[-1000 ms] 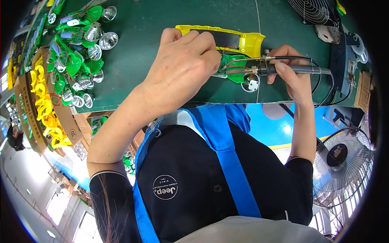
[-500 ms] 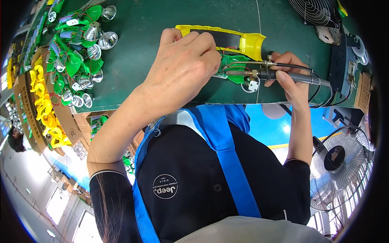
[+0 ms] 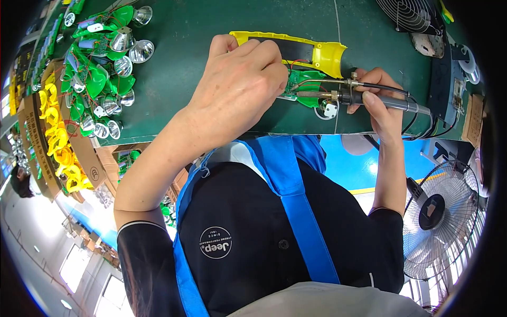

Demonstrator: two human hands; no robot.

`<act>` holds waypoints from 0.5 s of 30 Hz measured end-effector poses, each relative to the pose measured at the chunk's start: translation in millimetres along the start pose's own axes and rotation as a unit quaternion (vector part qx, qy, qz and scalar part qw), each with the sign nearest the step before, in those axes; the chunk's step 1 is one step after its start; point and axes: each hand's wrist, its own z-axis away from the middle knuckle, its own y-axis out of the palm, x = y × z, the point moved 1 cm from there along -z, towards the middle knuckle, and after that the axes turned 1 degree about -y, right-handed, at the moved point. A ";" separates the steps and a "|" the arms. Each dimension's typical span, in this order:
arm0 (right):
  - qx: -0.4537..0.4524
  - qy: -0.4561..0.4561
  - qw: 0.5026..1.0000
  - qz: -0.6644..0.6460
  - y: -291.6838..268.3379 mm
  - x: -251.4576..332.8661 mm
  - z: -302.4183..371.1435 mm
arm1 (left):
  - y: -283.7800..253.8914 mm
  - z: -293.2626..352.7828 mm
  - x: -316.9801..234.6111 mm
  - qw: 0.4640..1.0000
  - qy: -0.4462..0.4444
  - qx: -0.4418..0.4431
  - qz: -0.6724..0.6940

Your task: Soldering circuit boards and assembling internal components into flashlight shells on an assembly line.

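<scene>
My right hand point(image 3: 378, 100) is closed around the handle of a soldering iron point(image 3: 393, 101) with a thin metal feed tube alongside. The iron's tip points left at a green flashlight housing point(image 3: 310, 99) holding a small circuit board. My left hand point(image 3: 240, 87) is closed with bent fingers at the left end of that housing; its fingertips and whatever they pinch are hidden. A yellow half-shell point(image 3: 329, 59) lies just behind, dark inside, with red wires near its edge. Beside the green housing, below the iron, is a round reflector part with a white piece point(image 3: 330, 110).
Several green housings with silver reflectors point(image 3: 122, 41) are heaped at the left of the green table point(image 3: 185, 31). Cardboard boxes with yellow parts point(image 3: 62, 153) stand beyond the left edge. A dark device point(image 3: 442, 79) and a wire fan guard point(image 3: 406, 13) sit at the right. A fan point(image 3: 435, 211) stands at lower right.
The soldering iron and my right hand have shifted very slightly to the right. My left hand stays nearly in place. The fan at lower right has turned a little.
</scene>
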 end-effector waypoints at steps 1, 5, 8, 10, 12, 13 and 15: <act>0.000 0.000 1.000 -0.001 0.2 0.0 -0.4 | -0.6 -0.5 -0.2 1.000 -0.001 0.002 0.002; -0.013 0.010 1.000 0.010 2.8 0.5 0.0 | -1.4 -0.7 0.7 1.000 -0.005 0.009 0.003; -0.017 0.004 1.000 0.024 2.7 0.1 0.3 | -0.1 0.0 1.1 1.000 -0.005 0.004 0.005; -0.017 -0.009 0.999 0.037 0.7 -2.3 1.2 | 0.3 0.2 0.6 1.000 -0.007 0.005 0.005; -0.035 -0.040 0.999 0.006 -3.5 -8.0 3.4 | 0.3 0.3 -0.1 1.000 -0.009 0.006 0.006; -0.035 -0.040 0.999 0.006 -4.6 -9.2 5.1 | 0.3 0.4 -0.6 1.000 -0.010 0.006 0.005; -0.074 -0.068 0.995 -0.026 -6.9 -11.0 9.7 | 0.6 0.5 -0.9 1.000 -0.010 0.008 0.004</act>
